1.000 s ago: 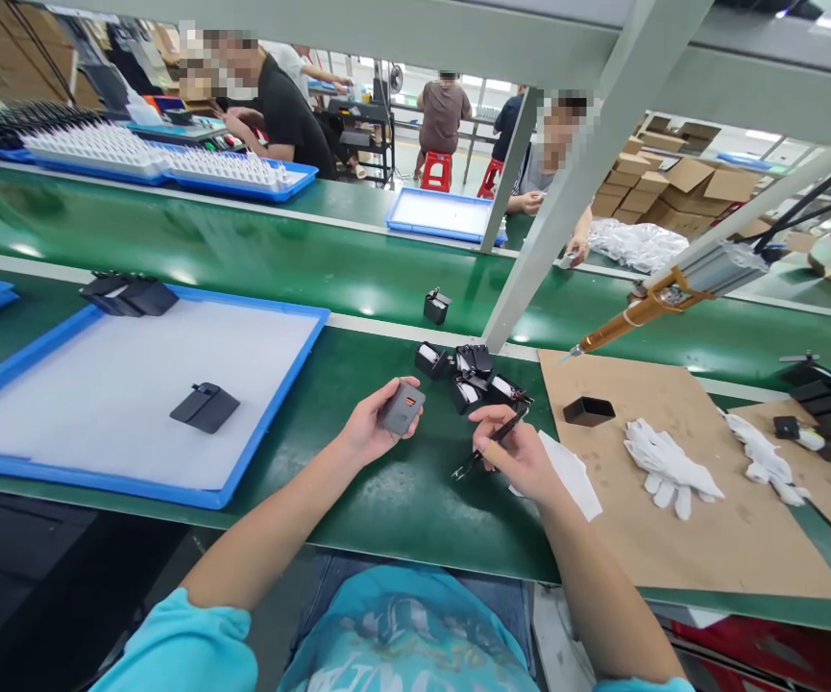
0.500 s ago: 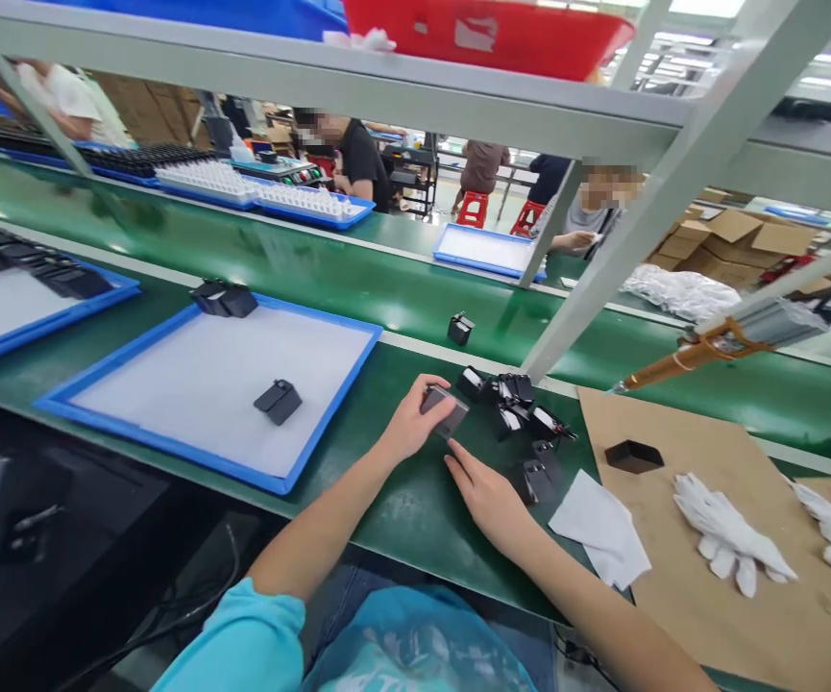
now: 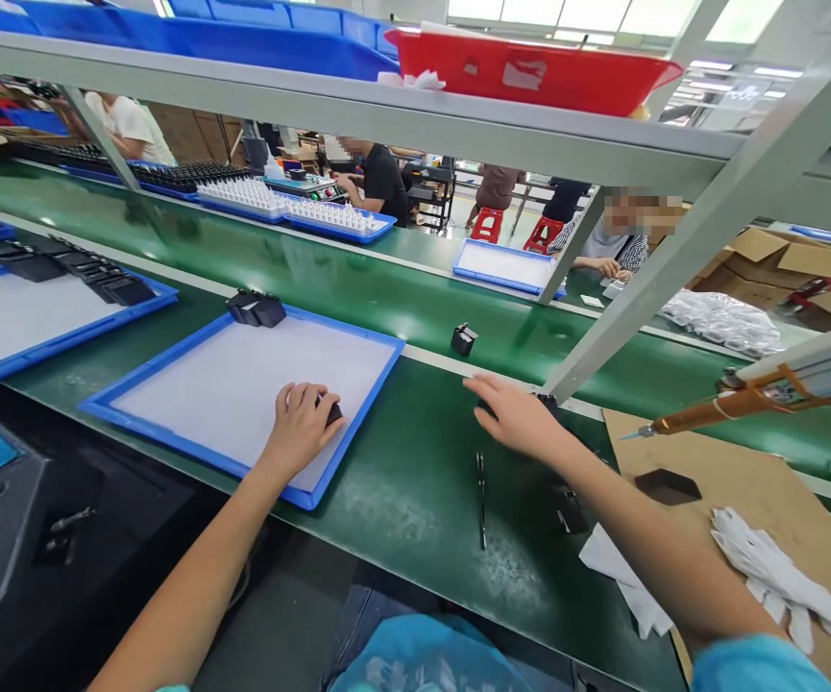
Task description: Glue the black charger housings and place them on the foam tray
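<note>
Black box sits in the blue-rimmed tray; left hand curls its fingers round it from above, likely for steadiness; right hand looks empty, fingers loosely spread over the bench; tweezers lie nearby, presumably leaving that hand free.

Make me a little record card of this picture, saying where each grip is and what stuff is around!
Left grip: fingers curled over a dark box, mostly hidden; can't tell if it's clasped
Under it: white tray with a blue rim
Right grip: open, nothing seen in it, near black parts it partly hides
Tweezers: lying on the green bench
On brown cardboard: dark case, white gloves
Above the cardboard: orange tool with a thin tip
</note>
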`<action>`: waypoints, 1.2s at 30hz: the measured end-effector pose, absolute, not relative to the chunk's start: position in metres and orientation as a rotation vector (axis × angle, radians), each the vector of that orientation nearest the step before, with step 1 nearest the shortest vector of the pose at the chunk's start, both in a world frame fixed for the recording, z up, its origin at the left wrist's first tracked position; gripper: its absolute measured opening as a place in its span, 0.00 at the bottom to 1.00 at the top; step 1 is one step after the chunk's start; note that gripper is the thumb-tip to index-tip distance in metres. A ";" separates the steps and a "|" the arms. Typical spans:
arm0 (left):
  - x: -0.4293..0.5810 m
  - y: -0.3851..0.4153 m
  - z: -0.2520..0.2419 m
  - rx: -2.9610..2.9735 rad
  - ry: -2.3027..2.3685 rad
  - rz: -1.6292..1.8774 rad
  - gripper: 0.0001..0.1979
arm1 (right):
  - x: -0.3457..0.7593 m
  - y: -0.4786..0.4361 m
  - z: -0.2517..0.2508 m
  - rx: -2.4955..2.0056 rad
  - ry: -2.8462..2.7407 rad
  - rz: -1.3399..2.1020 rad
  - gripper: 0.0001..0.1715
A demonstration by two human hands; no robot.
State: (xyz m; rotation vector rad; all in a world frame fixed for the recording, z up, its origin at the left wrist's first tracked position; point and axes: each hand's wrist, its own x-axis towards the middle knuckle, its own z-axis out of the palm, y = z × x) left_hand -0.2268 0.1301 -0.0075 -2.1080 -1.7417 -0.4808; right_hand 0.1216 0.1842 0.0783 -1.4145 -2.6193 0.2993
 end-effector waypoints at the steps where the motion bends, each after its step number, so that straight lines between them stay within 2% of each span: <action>1: -0.228 0.132 -0.011 -2.065 -1.736 -0.497 0.13 | 0.113 0.212 0.083 -1.466 -2.569 0.309 0.29; 7: -0.225 0.128 -0.015 -1.895 -1.864 -0.649 0.16 | 0.064 0.327 0.071 -1.642 -2.317 0.372 0.31; 11: -0.229 0.125 -0.016 -1.944 -1.979 -0.693 0.21 | 0.045 0.341 0.065 -1.522 -2.306 0.422 0.25; 14: -0.232 0.126 -0.017 -1.964 -1.977 -0.722 0.23 | 0.039 0.335 0.072 -1.441 -2.337 0.464 0.25; 19: -0.239 0.128 -0.014 -1.903 -1.730 -0.915 0.29 | 0.068 0.256 0.096 -1.305 -2.456 0.548 0.37; 23: -0.221 0.113 -0.008 -1.835 -1.490 -1.223 0.22 | 0.128 0.134 0.103 -1.233 -2.495 0.621 0.41; 26: -0.172 0.084 -0.008 -2.038 -1.530 -1.453 0.19 | 0.168 0.056 0.078 -1.416 -2.357 0.638 0.41; 29: -0.103 0.052 -0.014 -2.530 -1.510 -1.498 0.17 | 0.184 0.011 0.036 -1.655 -2.116 0.544 0.37; 32: -0.040 0.029 -0.023 -2.888 -1.501 -1.349 0.26 | 0.184 -0.013 0.005 -1.711 -1.932 0.544 0.36; 34: -0.010 0.021 -0.028 -2.971 -1.533 -1.250 0.37 | 0.189 -0.018 0.001 -1.652 -1.824 0.669 0.36; 36: 0.009 0.019 -0.031 -2.979 -1.576 -1.212 0.44 | 0.207 -0.013 0.008 -1.564 -1.639 0.710 0.33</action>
